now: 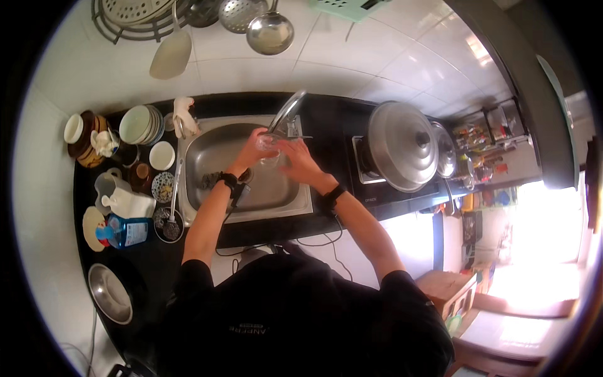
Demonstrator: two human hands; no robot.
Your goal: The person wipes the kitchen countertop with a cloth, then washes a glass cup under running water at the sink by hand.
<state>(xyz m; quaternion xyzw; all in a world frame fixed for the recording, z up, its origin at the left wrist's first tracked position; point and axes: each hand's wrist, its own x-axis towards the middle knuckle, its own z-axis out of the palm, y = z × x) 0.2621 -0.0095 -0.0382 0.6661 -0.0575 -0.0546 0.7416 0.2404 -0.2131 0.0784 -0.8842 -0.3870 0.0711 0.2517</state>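
Note:
Over the stainless steel sink, my left hand grips a clear glass, fingers around its left side. My right hand bends over the same glass from the right, its fingertips on it and its thumb lower down. The curved faucet reaches over both hands, its outlet close to the glass. Whether water runs is hard to tell. A dark scouring pad lies in the sink left of my left wrist, and the drain is partly hidden behind that wrist.
Left of the sink stand stacked bowls, a white bowl, a blue soap bottle and a long-handled scrubber. A metal basin is nearer me. A large lidded pot sits on the stove at right. Ladles hang above.

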